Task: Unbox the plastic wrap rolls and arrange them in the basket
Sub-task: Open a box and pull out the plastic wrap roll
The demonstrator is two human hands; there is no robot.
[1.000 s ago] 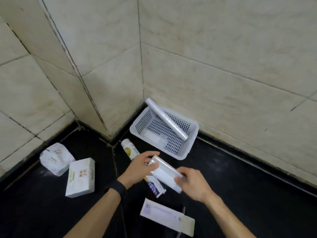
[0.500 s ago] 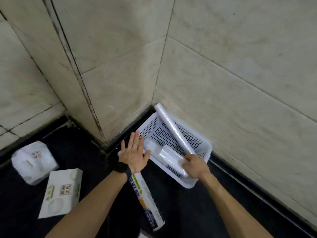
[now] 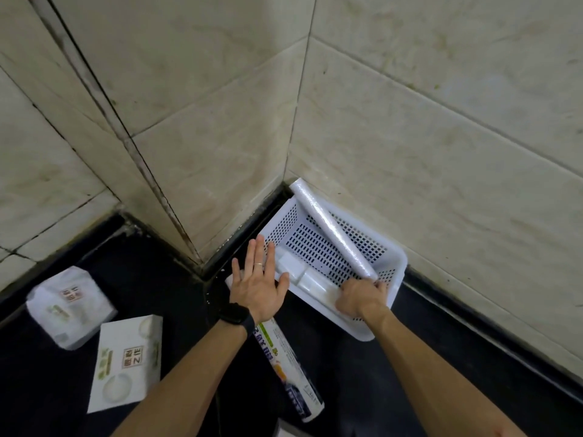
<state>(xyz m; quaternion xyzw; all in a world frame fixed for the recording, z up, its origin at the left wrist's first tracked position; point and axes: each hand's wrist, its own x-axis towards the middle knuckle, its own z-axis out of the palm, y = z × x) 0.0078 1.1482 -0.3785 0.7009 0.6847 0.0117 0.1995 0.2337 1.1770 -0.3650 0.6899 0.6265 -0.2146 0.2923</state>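
Right hand curls its fingers round a short white plastic wrap roll lying in the white perforated plastic basket, beside a long leaning roll. Left hand is flat, fingers spread, beside the rim.

Left hand: flat, fingers spread, palm down. Right hand: fingers curled round short roll. Both forearms extended far.

The black floor carries a white perforated basket, set in the corner. A long printed plastic wrap box lies just beside the basket. Well to the left lie a white carton and a wrapped white pack, close together.
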